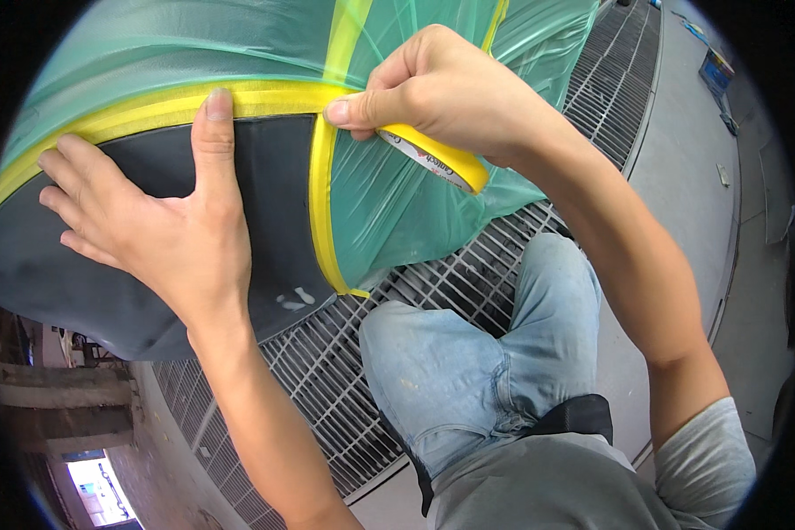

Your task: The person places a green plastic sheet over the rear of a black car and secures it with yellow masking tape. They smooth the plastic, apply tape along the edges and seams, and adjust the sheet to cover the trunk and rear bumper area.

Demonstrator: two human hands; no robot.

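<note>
My left hand (184,216) lies spread against a dark grey curved panel (272,190), its thumb tip on the yellow tape strip (278,99) that follows the panel's upper edge. Further right, my right hand (446,97) is closed around a roll of yellow masking tape (468,170), which hangs partly hidden below the palm. Its thumb and fingertips pinch the strip at the panel's upper right corner. A second yellow strip (321,203) runs down the panel's right side to a loose end. Beyond the tape, translucent green plastic sheeting (194,49) covers the surface.
Metal floor grating (309,380) runs under the panel and my bent legs (450,362). More grating (614,71) shows at the upper right, beside a pale floor strip (680,177). A blue can (716,72) stands at the far right. White marks (299,299) dot the panel's lower corner.
</note>
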